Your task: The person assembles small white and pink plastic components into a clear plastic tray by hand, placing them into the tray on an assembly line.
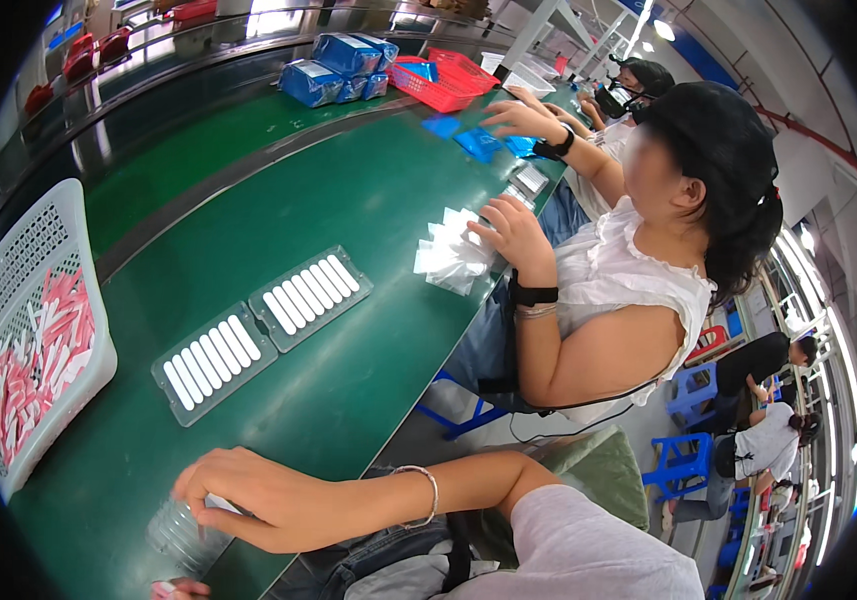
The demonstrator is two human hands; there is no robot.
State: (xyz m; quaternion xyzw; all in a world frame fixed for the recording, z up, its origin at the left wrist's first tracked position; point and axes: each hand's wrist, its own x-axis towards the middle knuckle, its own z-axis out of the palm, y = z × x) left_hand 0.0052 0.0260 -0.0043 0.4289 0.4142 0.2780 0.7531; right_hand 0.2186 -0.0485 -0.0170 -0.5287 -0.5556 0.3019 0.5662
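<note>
My right hand (233, 500) reaches over a clear plastic tray (173, 530) at the table's near edge. Its fingers curl downward, and a bit of white shows between thumb and fingers, too hidden to name. At the bottom rim, only the fingers of my left hand (188, 587) show, closed around a small pink-and-white piece (162, 590). Beyond my right hand lie two clear trays end to end, a nearer tray (188, 416) and a farther tray (340, 252), each holding a row of several white sticks.
On the left stands a white perforated basket (98, 360) of pink-and-white pieces. A co-worker (608, 340) sits at the right, hands over clear sachets (448, 255) and blue packets (478, 145). Blue packages (313, 82) and a red basket (438, 90) stand at the far end.
</note>
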